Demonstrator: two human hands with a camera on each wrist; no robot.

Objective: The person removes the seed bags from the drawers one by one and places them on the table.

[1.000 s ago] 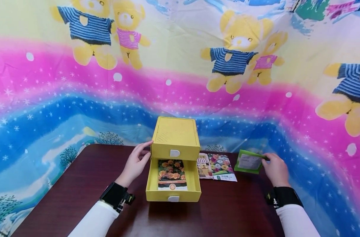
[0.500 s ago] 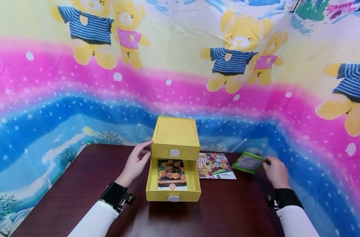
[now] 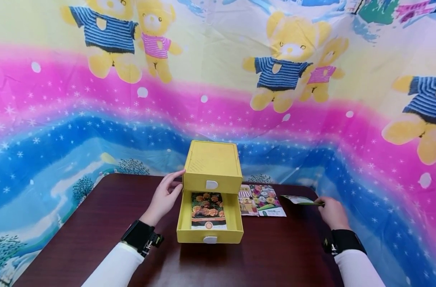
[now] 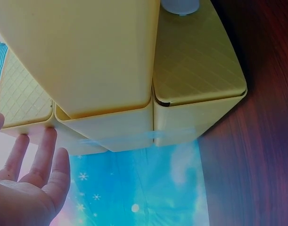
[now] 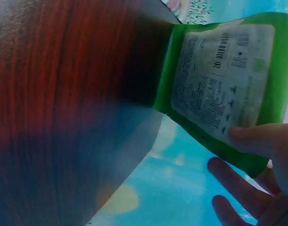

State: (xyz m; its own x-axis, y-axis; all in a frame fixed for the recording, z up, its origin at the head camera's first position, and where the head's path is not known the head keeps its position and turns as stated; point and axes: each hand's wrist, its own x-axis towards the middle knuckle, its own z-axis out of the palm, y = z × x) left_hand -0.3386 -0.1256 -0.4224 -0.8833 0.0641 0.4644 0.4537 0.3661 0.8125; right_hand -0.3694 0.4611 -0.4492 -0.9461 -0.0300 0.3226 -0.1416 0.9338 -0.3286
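Note:
A small yellow drawer cabinet stands at the table's far side. My left hand rests its extended fingertips against the cabinet's left side near the top. In the left wrist view three tiers show, and the middle drawer is pulled out. Inside that drawer lies a seed packet with orange flowers. On the right, my right hand pinches a green seed packet by one edge, thumb over its white printed label. From the head view this packet appears nearly edge-on, over the table's far right corner.
Right of the cabinet lie two more packets: one with a shopfront picture, partly hidden by the cabinet, and one with mixed flowers. The dark wooden table meets a printed bear curtain behind and at both sides.
My right hand has tilted the green packet from showing its label to almost flat and lowered slightly. The mixed-flower packet shifted a little left. My left hand has stayed in place.

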